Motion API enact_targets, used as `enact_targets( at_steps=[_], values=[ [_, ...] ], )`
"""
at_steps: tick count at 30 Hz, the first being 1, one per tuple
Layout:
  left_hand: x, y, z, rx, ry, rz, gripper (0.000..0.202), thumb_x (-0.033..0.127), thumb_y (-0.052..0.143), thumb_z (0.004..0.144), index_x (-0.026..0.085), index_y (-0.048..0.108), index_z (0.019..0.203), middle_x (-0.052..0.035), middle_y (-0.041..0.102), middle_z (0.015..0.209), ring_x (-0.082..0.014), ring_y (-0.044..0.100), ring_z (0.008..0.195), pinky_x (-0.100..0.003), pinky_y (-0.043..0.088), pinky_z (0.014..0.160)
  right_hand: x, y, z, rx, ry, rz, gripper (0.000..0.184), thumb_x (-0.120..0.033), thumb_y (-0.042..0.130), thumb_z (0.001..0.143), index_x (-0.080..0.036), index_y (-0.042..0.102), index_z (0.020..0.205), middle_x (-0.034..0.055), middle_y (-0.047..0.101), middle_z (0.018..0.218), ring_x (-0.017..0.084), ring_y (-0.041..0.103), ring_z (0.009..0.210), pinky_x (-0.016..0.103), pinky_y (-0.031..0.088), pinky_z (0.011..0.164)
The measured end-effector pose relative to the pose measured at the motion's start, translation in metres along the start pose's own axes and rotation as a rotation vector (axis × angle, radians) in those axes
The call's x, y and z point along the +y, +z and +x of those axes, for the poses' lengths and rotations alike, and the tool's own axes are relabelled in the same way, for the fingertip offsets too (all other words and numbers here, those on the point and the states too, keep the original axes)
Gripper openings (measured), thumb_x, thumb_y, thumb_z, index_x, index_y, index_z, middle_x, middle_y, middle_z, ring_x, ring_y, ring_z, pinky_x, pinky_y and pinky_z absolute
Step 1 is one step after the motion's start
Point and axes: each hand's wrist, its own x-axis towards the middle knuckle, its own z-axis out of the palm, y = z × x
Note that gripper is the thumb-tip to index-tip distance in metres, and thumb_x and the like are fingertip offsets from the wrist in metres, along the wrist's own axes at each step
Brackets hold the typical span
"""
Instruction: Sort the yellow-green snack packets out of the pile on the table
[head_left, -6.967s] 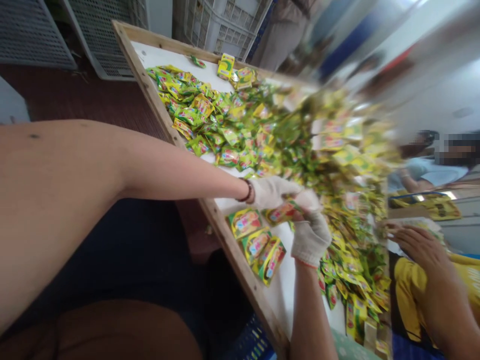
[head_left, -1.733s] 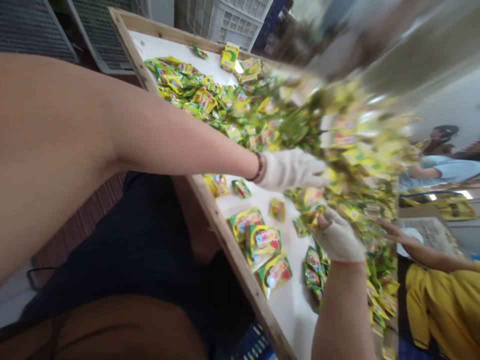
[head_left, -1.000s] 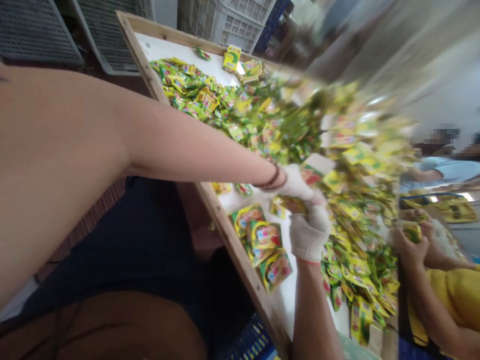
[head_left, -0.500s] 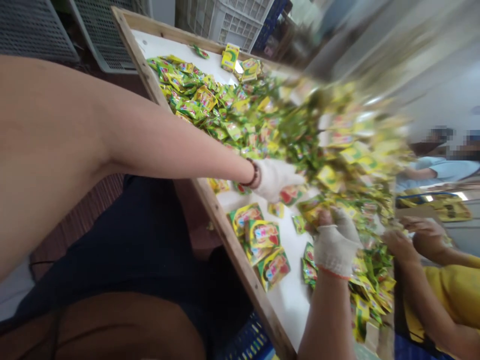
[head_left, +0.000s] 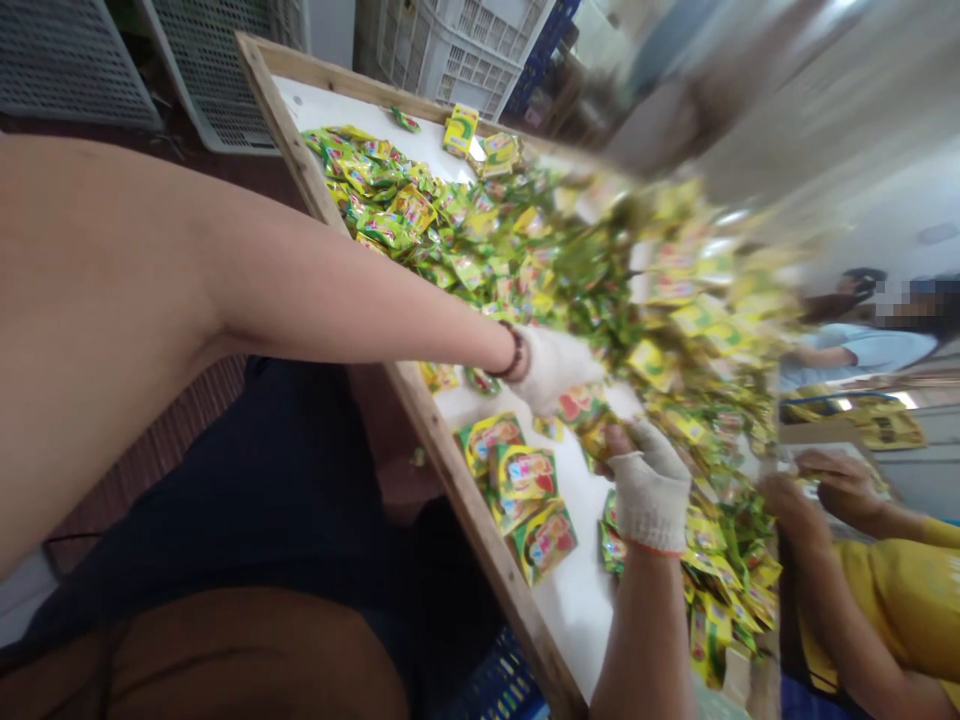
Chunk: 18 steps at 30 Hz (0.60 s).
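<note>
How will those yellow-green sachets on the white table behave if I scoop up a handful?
Probably light and floppy: the yellow-green sachets lie bent and heaped over one another. Their shiny film looks slippery, so a handful may slide apart and shed a few. Being flat, they seem unlikely to roll far.

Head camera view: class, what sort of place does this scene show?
Probably a small packing workshop: a wooden-framed table heaped with yellow-green sachets, a white-gloved hand among them, stacked plastic crates, and a co-worker in a yellow shirt alongside.
</note>
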Motion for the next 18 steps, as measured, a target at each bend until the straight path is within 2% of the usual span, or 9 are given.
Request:
enact_targets(
  at_steps=[2,3,6,8,11,13,16,18],
  values=[
    [0.0,0.002,0.002,-0.04,0.222,0.121,0.048,0.024,0.065,0.059,0.022,0.061,0.106,0.0055,0.062,0.106,-0.0216,0.051,0.115,-0.025,0.032,0.095,-0.003,0.001,0.0,-0.037,-0.017,-0.108,0.028,-0.046,0.064,0.075,-0.018,0.066,0.079,-0.0057,0.049,0.049,0.01,0.044,0.043,0.023,0.037,0.043],
    [0.001,0.004,0.003,-0.023,0.255,0.122,0.045,0.023,0.062,0.06,0.022,0.062,0.105,0.0049,0.062,0.105,-0.0222,0.051,0.116,-0.026,0.032,0.095,-0.006,0.002,0.001,-0.028,-0.047,-0.173,0.027,-0.044,0.062,0.076,-0.017,0.067,0.077,-0.0055,0.048,0.048,0.011,0.044,0.045,0.024,0.037,0.046],
    [0.005,0.009,0.005,0.027,0.218,0.086,0.046,0.021,0.062,0.059,0.021,0.061,0.106,0.0022,0.062,0.106,-0.0243,0.051,0.115,-0.026,0.034,0.094,-0.015,0.003,0.001,0.123,-0.164,-0.341,0.023,-0.04,0.06,0.078,-0.017,0.067,0.076,-0.0017,0.056,0.058,0.014,0.051,0.057,0.027,0.041,0.058],
    [0.008,0.012,0.006,0.024,0.157,0.113,0.049,0.023,0.065,0.059,0.02,0.06,0.107,0.0006,0.061,0.109,-0.0252,0.051,0.116,-0.026,0.034,0.095,-0.017,0.002,0.001,0.182,-0.155,-0.349,0.023,-0.04,0.062,0.075,-0.017,0.066,0.079,0.0009,0.061,0.066,0.016,0.055,0.064,0.028,0.043,0.063],
    [0.009,0.012,0.006,0.02,0.089,0.116,0.049,0.024,0.066,0.06,0.02,0.059,0.109,-0.0005,0.059,0.114,-0.0263,0.048,0.119,-0.026,0.033,0.096,-0.012,-0.003,0.0,0.046,0.048,-0.098,0.038,-0.045,0.065,0.072,-0.017,0.065,0.097,0.002,0.065,0.073,0.016,0.058,0.061,0.029,0.046,0.058],
    [0.01,0.013,0.005,0.026,0.098,0.081,0.049,0.023,0.065,0.061,0.021,0.058,0.11,-0.0005,0.058,0.118,-0.027,0.046,0.121,-0.026,0.032,0.097,-0.006,-0.005,0.0,-0.011,0.147,0.025,0.045,-0.047,0.069,0.068,-0.016,0.065,0.1,0.0015,0.066,0.071,0.015,0.057,0.057,0.027,0.045,0.053],
    [0.013,0.015,0.004,0.022,0.14,0.12,0.05,0.023,0.06,0.066,0.024,0.055,0.116,0.0003,0.056,0.121,-0.0255,0.046,0.121,-0.028,0.034,0.096,-0.001,-0.005,0.002,0.064,0.091,-0.098,0.036,-0.042,0.072,0.064,-0.014,0.07,0.087,0.0002,0.064,0.061,0.015,0.054,0.055,0.026,0.041,0.051],
    [0.015,0.018,0.004,0.028,0.173,0.211,0.05,0.027,0.057,0.071,0.025,0.052,0.12,0.0004,0.056,0.118,-0.0237,0.051,0.116,-0.029,0.037,0.094,-0.001,-0.004,0.004,0.105,0.012,-0.191,0.034,-0.04,0.072,0.065,-0.014,0.072,0.086,0.0011,0.065,0.064,0.016,0.054,0.06,0.027,0.041,0.054]
  ],
)
